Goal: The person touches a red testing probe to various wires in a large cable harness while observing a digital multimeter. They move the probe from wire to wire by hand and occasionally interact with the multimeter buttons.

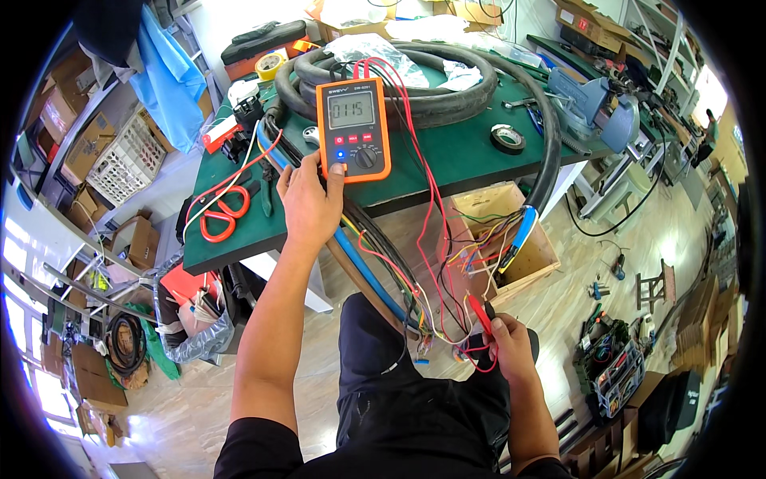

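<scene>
My left hand (309,199) grips the lower left corner of an orange handheld meter (353,142), thumb on its front. The meter has a lit digital display, a dial and a glowing blue button. Red and black test leads (424,172) run from its top down toward my lap. In my right hand (512,345), fingers closed, are a red test probe (480,313) and a black one beside it. Just left of these probes, stripped coloured wire ends (427,326) fan out from thick black, blue and brown cables (363,267) hanging over the table edge above my thigh.
A coiled black cable (447,112) lies on the green table (239,164) with red-handled scissors (225,214), black tape (507,139) and a blue vise (582,96). Below stands a wooden box (533,271) with another cable's wire ends over it. A toolbox (619,374) sits on the floor at right.
</scene>
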